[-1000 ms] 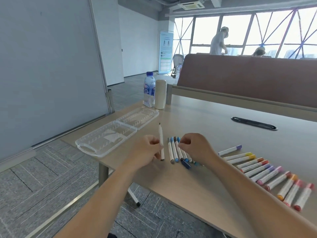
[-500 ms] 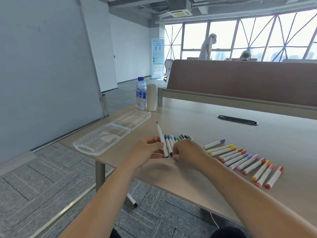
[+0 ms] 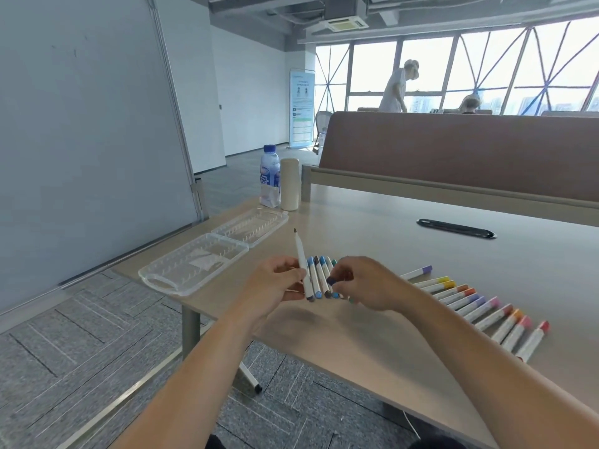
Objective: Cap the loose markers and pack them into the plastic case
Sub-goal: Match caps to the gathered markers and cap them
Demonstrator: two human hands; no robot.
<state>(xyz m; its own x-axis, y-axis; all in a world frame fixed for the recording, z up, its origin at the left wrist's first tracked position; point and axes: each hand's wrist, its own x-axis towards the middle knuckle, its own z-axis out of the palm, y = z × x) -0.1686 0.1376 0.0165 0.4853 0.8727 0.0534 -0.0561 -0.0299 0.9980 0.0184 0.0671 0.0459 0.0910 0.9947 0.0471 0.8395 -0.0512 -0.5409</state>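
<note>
My left hand (image 3: 275, 283) grips an uncapped white marker (image 3: 300, 258) upright, its dark tip pointing up and away. My right hand (image 3: 366, 281) pinches a small dark cap (image 3: 332, 280) just right of that marker, above a bunch of blue and green markers (image 3: 319, 275) lying on the table. A row of several capped markers (image 3: 479, 307), purple through yellow, orange, pink and red, runs to the right of my right wrist. The clear plastic case (image 3: 210, 254) lies open at the table's left corner, its slots bare.
A water bottle (image 3: 270, 176) and a white cylinder (image 3: 289, 184) stand behind the case. A black cable slot (image 3: 455, 228) sits in the wooden table (image 3: 372, 228). A brown partition (image 3: 470, 150) bounds the far side. A person stands by the windows.
My right hand has lifted a dark cap from the bunch and brought it beside the marker in my left hand. The camera has tilted up.
</note>
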